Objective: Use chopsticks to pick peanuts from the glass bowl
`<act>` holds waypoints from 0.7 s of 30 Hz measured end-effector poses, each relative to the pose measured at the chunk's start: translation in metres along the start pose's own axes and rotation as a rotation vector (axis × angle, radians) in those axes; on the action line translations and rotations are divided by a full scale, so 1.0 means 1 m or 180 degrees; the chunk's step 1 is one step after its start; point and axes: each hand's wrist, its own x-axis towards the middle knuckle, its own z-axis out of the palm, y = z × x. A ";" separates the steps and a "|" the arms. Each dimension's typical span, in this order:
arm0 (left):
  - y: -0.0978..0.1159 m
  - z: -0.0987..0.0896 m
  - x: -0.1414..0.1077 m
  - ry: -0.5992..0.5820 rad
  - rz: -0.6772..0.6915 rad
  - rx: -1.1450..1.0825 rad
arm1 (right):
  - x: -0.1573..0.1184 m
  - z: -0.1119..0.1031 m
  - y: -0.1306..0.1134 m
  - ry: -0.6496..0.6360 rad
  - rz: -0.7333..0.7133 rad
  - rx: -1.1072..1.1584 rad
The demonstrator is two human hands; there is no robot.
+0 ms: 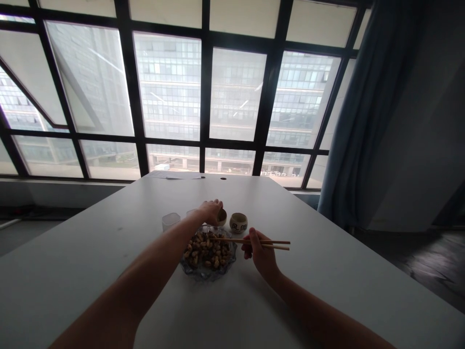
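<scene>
My right hand is closed round a pair of wooden chopsticks, which point left with their tips over the peanuts. These look like unshelled peanuts, heaped in a scalloped glass bowl. Reaching across the bowl's far left side, my left hand has its fingers wrapped on a small tea cup just behind the bowl. Part of that cup is hidden by the hand. A second, cream-coloured cup with dark characters stands upright to its right, untouched.
A clear plastic cup stands left of my left forearm, and another pale container is partly hidden behind it. Papers lie at the far end of the white table. Windows and a blue curtain rise beyond.
</scene>
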 end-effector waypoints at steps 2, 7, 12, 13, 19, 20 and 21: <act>0.004 0.000 0.001 0.0004 0.0047 0.0055 | 0.000 0.001 0.000 0.0022 0.0006 0.0020; 0.002 0.002 0.006 -0.0206 -0.0311 -0.0182 | 0.000 0.001 -0.001 0.0009 -0.0003 -0.0013; -0.009 0.000 0.010 -0.0480 -0.0631 -0.0265 | 0.001 0.000 0.000 -0.0019 -0.0067 -0.0012; -0.010 -0.001 0.011 -0.0562 -0.0667 -0.0288 | 0.001 -0.001 -0.001 -0.0017 -0.0064 0.0001; 0.001 -0.003 0.028 -0.0490 -0.0174 -0.0570 | 0.015 -0.011 -0.013 -0.0041 -0.0015 0.0095; 0.003 -0.002 0.031 -0.0515 -0.0030 -0.0637 | 0.019 -0.015 -0.016 -0.0092 -0.0025 0.0102; 0.006 -0.001 0.034 -0.0592 0.0101 -0.0711 | 0.023 -0.019 -0.020 -0.0174 -0.0033 0.0101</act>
